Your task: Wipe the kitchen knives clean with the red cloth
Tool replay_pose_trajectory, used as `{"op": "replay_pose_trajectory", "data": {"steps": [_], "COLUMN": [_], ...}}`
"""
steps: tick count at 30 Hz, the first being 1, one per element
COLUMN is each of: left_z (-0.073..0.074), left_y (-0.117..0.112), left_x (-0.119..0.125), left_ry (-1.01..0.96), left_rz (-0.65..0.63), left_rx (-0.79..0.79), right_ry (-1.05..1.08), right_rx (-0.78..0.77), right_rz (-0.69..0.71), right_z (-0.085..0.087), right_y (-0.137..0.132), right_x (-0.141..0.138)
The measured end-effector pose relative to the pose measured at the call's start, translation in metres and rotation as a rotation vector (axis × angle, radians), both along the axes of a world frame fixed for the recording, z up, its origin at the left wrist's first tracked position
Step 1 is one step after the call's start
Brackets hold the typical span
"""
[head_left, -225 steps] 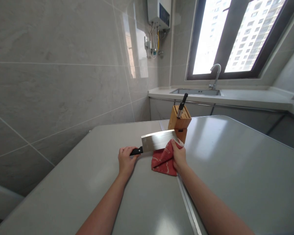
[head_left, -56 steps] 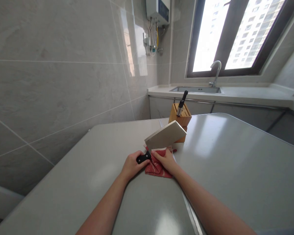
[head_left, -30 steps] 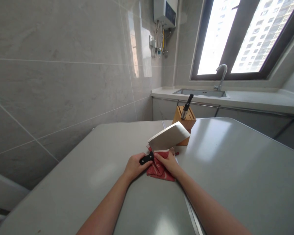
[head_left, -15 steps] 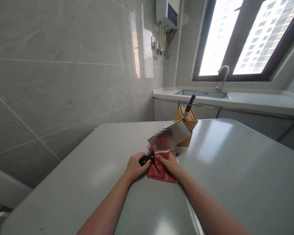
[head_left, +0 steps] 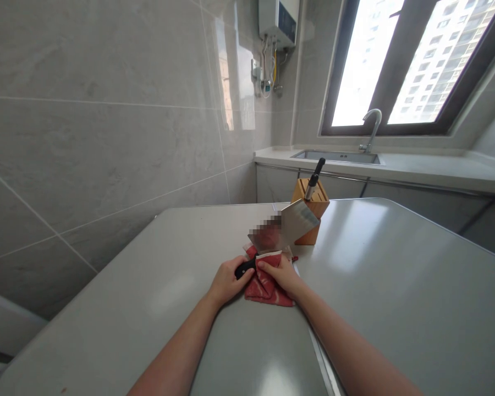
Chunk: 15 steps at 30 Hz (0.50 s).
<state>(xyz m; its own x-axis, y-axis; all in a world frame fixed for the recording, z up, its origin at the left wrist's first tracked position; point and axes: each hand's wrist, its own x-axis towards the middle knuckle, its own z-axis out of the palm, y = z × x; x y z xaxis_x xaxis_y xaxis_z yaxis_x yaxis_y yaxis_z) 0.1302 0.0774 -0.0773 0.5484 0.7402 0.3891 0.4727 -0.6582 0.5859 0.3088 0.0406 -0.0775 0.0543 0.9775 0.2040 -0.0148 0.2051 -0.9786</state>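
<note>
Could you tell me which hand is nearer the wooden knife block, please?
The right hand, on the red cloth, is nearer the wooden knife block; the left hand, gripping the cleaver, is farther.

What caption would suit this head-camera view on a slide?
Left hand grips a black-handled cleaver while the right hand holds a red cloth against its blade, over a grey table.

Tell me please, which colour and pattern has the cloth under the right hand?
The cloth is red with pale streaks; the head view shows it best.
</note>
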Motion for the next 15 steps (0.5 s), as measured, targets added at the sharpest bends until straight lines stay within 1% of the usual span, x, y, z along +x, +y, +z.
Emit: {"op": "replay_pose_trajectory", "data": {"steps": [2,7,10,15], "left_z": [0.0000,0.0025,0.0039,0.0030], "left_y": [-0.0003,-0.0027,-0.0042,-0.0046], "left_x": [0.0006,0.0020,0.0026,0.0035], "left_ry": [-0.002,-0.010,-0.004,0.024], "left_rz": [-0.009,-0.033,-0.055,-0.083], "left_rx": [-0.006,-0.004,-0.007,0.003], "right_ry": [0.050,0.142,0.186,0.225], "right_rx": [0.001,-0.031,-0.020,0.002], "right_rz": [-0.004,-0.064,-0.084,-0.062], "right_z": [-0.0006,-0.0069,-0.0086,-0.0062], "right_y": [0.0006,0.0023,0.0029,0.0031], "right_x": [-0.0002,0.0002,0.0006,0.0000]}}
